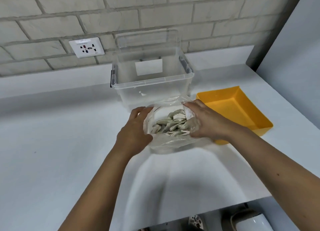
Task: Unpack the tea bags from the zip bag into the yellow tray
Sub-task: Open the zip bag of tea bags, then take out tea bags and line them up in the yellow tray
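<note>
While the tea bags [171, 125] are all sitting in a loose pale heap at the bottom of the zip bag [166, 144], I'm calling this the very start of the unpacking. The bag is standing on the white countertop [60, 135] with its mouth spread wide, so the opening step looks done. My left hand [135, 128] is gripping the left lip of the plastic, fingers curled round it, and my right hand [204, 121] is holding the right lip, with the film folding over the fingers. Neither hand is reaching for a sachet yet.

The yellow tray [242, 109] is waiting just to the right, its near corner tucked behind my right wrist, and I'm seeing nothing lying in it: not one tea bag is across. So the whole transfer is left to do, by my reckoning.

Just behind the bag, a clear lidless storage box [152, 90] is standing against the brick wall, with a wall socket [86, 47] to its left.
</note>
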Demonstrator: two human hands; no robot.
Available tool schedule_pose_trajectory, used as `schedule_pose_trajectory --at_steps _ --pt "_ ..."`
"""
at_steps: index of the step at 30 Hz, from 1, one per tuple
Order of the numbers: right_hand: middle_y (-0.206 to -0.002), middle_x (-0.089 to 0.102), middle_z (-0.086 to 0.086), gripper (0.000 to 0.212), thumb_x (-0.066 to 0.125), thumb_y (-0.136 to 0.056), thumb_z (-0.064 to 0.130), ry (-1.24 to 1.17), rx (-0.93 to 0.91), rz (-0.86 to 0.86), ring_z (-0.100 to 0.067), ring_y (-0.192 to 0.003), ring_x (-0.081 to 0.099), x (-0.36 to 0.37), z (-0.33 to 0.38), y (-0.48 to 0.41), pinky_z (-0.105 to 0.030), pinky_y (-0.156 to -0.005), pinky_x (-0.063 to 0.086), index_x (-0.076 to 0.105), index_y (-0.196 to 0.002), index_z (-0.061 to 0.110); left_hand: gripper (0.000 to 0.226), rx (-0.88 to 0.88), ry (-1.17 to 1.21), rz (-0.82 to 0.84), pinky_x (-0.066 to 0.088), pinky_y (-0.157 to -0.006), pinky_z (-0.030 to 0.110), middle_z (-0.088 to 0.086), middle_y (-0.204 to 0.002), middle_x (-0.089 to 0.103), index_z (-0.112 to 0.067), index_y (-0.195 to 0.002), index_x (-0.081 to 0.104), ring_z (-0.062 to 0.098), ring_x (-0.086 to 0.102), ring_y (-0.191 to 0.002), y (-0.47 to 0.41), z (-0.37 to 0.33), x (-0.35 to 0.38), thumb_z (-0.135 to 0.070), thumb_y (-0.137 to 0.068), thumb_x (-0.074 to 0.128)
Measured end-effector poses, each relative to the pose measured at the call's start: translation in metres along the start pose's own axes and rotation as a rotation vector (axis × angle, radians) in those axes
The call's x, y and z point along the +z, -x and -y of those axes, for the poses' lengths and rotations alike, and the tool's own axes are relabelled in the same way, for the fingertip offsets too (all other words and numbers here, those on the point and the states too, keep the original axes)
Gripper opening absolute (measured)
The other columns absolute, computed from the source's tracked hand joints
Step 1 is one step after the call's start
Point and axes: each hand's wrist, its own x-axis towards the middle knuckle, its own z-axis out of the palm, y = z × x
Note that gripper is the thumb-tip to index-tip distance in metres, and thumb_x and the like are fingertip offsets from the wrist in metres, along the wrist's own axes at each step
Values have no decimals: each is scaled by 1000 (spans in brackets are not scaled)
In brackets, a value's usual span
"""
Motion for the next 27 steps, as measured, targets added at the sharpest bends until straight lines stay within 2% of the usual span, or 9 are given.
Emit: schedule_pose_trajectory --at_steps 2,4,7,11,14,17,21,23,27 --pt "-148 31 3 99 78 -73 12 -19 3 15 -12 -128 39 -1 -2 2 -18 -92 36 20 -153 25 72 -44 145 -86 50 -91 35 -13 -142 40 -41 -144 43 11 56 -105 5 -7 8 -16 -83 69" --pt "-151 32 1 89 68 -80 5 -57 1 -1 -15 -129 41 1 -8 3 -16 -92 33 20 -153 23 65 -111 63 -156 49 -82 33 -10 -137 40 -44 -144 42 16 58 -93 8 -19 15 -31 -86 69" --pt "-150 34 -1 88 61 -81 -4 -15 -22 14 -18 -136 36 4 -24 8 -26 -98 42 20 -153 27 90 -188 -291 2 43 -67 30 -2 -142 26 -43 -152 19 23 54 -75 12 -29 30 -31 -82 73" --pt "-155 28 -2 82 54 -85 -10 -34 -31 -32 -19 -141 31 -2 -27 5 -20 -103 34 23 -153 24 98 -175 -279 -6 46 -69 34 1 -144 26 -36 -153 17 33 62 -85 8 -39 28 -15 -76 74" --pt "-148 35 2 79 49 -84 -12 -72 -145 -147 -10 -125 44 -18 -19 0 -3 -91 27 25 -152 21 97 -90 -232 -175 50 -73 39 0 -140 32 -32 -151 25 35 61 -94 7 -50 5 -4 -71 72" --pt "-140 38 5 85 55 -78 -13 -102 -189 -139 5 -86 45 -22 -25 -4 -1 -75 33 27 -151 21 99 -85 -245 -224 50 -72 38 -1 -140 32 -33 -152 24 34 60 -90 15 -56 5 -5 -71 74" --pt "-155 31 0 87 63 -77 -7 -22 -84 72 -15 -117 53 -11 -42 -3 -19 -90 42 28 -151 24 105 -208 -219 4 53 -68 36 1 -142 28 -36 -155 11 30 63 -82 22 -49 47 -14 -75 76" --pt "-150 37 -1 84 64 -77 -5 -57 -76 62 -19 -121 50 -8 -48 -2 -29 -96 46 33 -148 25 102 -238 -190 -17 51 -61 34 -2 -141 27 -38 -154 12 28 61 -72 22 -44 56 -14 -76 74" --pt "-138 44 2 77 65 -77 -2 -71 -97 35 -11 -102 52 -8 -49 -6 -12 -73 41 40 -145 25 102 -264 -243 -91 41 -54 28 0 -144 24 -39 -152 12 23 54 -61 21 -44 58 -18 -75 75"
